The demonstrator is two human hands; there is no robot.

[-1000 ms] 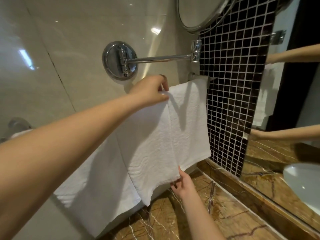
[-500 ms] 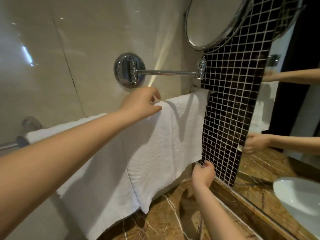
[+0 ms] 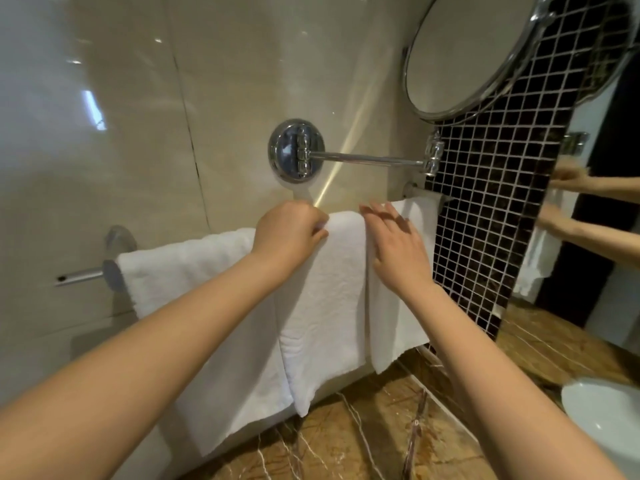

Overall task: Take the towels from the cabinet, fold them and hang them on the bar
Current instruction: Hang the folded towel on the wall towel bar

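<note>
Left hand (image 3: 289,232) is gripping and right hand (image 3: 398,247) is pressing the towel (image 3: 325,306) on the bar (image 3: 79,278).
The left fingers are curling round the towel's top fold. The right hand is lying flat on the towel, fingers straight and spread. The towel is hanging over the bar, touching a second towel (image 3: 194,271) on its left. Above the bar, a mirror arm (image 3: 374,159) is projecting from the wall.

The mirror arm (image 3: 370,159) runs close above the bar (image 3: 79,278) hung with towels (image 3: 322,299); room in front lies open
</note>
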